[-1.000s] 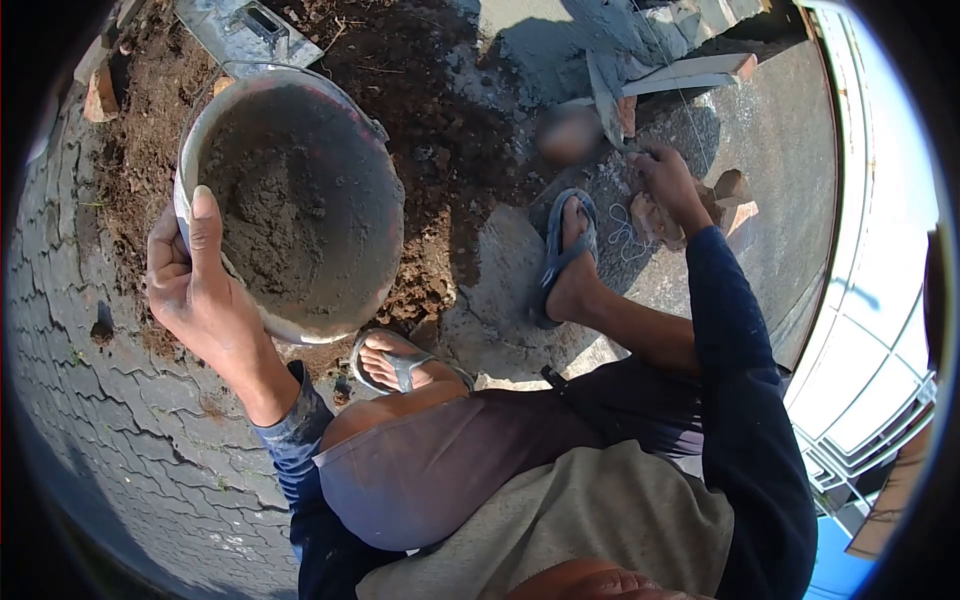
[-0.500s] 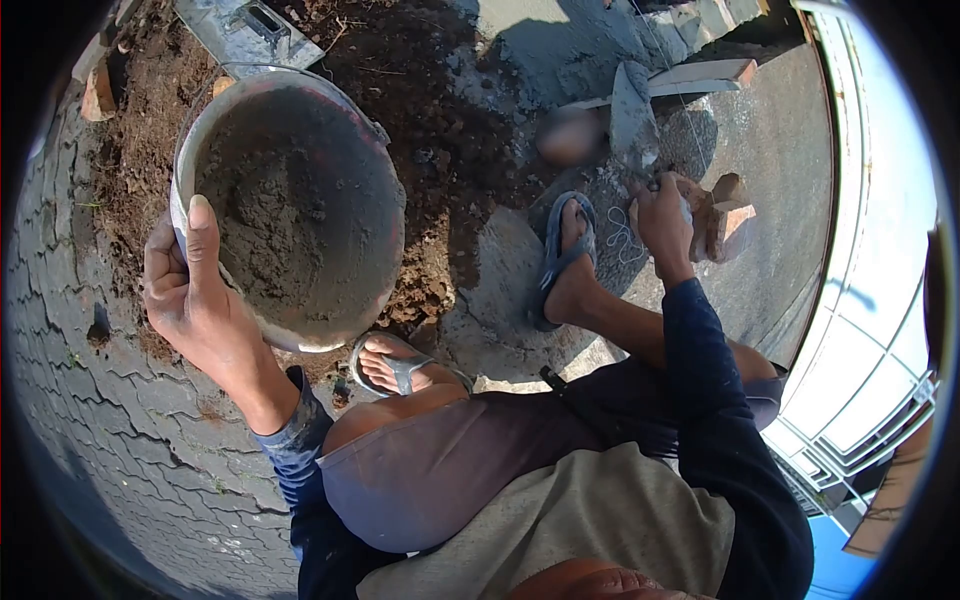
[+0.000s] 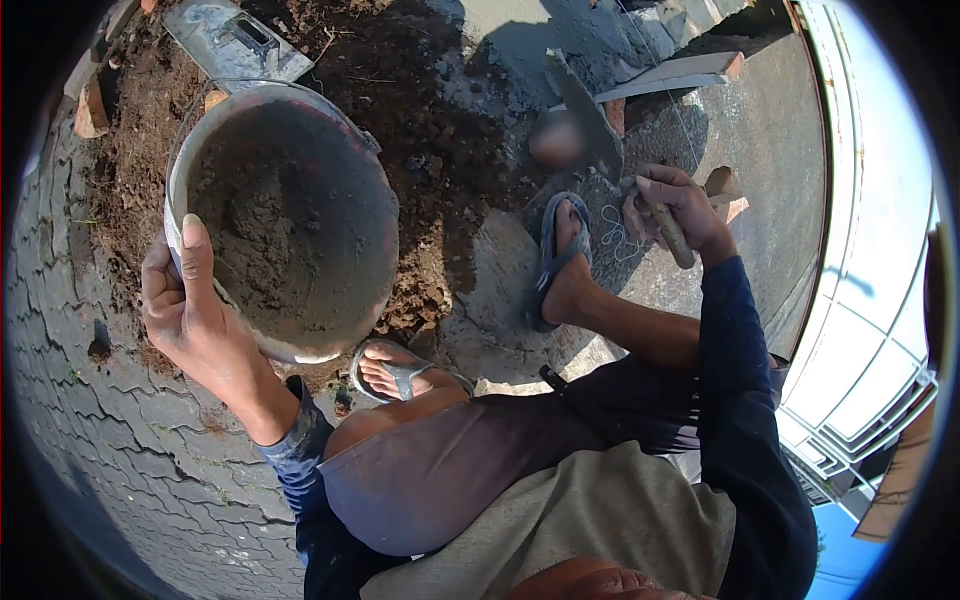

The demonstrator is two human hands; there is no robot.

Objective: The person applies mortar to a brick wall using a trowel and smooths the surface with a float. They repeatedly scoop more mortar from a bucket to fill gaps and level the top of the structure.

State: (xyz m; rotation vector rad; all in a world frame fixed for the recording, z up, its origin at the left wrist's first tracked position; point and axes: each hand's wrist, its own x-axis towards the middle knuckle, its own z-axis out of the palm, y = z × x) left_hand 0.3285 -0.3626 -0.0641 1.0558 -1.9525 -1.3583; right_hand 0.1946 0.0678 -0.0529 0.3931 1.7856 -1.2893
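My left hand (image 3: 205,315) grips the near left rim of a round bucket (image 3: 385,235), thumb over the edge and fingers outside. Grey wet mortar (image 3: 265,235) lies inside the bucket. At the right, my right hand (image 3: 685,210) is closed on the wooden handle of a trowel (image 3: 590,115). The trowel's blade points up and away, turned nearly edge-on, above the ground beside a blurred round patch. White string (image 3: 618,235) lies loosely coiled on the ground between my sandalled foot and my right hand.
A metal float (image 3: 235,45) lies on the soil beyond the bucket. Broken brick (image 3: 92,110) sits at the far left. A pale bar (image 3: 680,76) and a taut string (image 3: 655,70) are beyond the trowel. Pavers (image 3: 130,430) cover the left; white metalwork stands right.
My right hand has moved right and turned the trowel, so its blade now shows narrower and tilts left. The bucket has shifted slightly left and down with my left hand on it.
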